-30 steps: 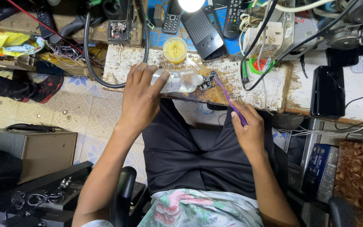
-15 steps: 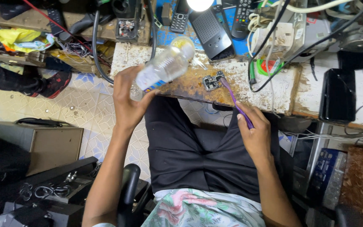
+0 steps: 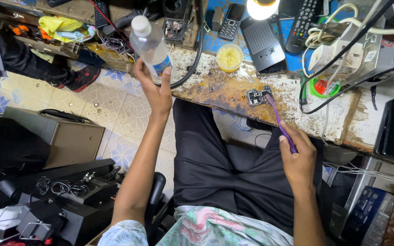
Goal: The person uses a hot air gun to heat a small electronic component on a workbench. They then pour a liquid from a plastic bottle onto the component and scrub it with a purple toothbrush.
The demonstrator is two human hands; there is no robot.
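The small circuit board [image 3: 259, 96] lies on the stained desk [image 3: 215, 89] edge under the purple brush [image 3: 280, 122], so the right hand [image 3: 298, 157], its grip closed on the handle, should stroke lightly while the left hand [image 3: 158, 93], its grip wrapped around the clear bottle [image 3: 150, 45], holds it upright off to the side.

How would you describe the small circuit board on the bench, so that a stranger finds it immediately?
Start at the stained workbench and find its rusty brown patch near the front edge. The circuit board lies there, right of the round yellow tub, with the purple brush from the right hand touching it. It is the only small dark bare board there.
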